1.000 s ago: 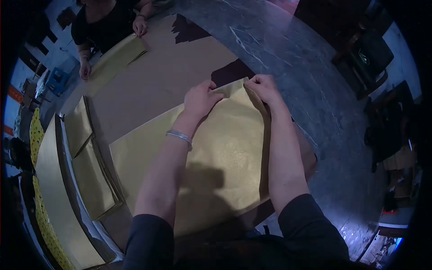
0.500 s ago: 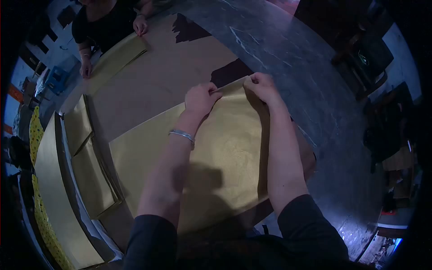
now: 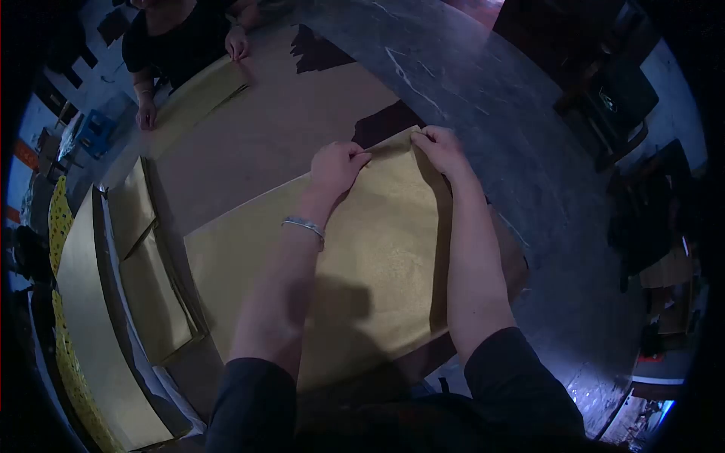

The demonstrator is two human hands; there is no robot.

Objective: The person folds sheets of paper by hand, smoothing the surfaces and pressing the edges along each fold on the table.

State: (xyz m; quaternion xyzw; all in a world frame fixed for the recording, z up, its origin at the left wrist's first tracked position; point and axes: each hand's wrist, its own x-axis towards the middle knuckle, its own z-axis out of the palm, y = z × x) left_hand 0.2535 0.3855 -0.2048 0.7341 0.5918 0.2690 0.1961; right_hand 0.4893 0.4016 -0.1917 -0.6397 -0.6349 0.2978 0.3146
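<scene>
A large sheet of gold paper (image 3: pixel 385 257) lies in front of me on the brown-covered table, its right side raised and curved over. My left hand (image 3: pixel 337 164) pinches the far edge of this sheet near its middle, thumb against fingers. At the far right corner, my right hand (image 3: pixel 440 147) grips the same sheet between thumb and fingers. Between the two hands the edge is slightly lifted. Shadows of my head and arms fall across the paper.
Folded gold paper (image 3: pixel 155 294) lies in a pile on the left, beside a long gold panel (image 3: pixel 102 325). Across the table a person (image 3: pixel 177 45) handles another gold sheet (image 3: pixel 196 94). Dark torn patches (image 3: pixel 389 121) mark the brown cover's edge. Chairs (image 3: pixel 612 98) stand at the right.
My right hand has shifted slightly at the corner, and the paper edge between my hands sits a little differently. Both hands keep hold of the gold sheet.
</scene>
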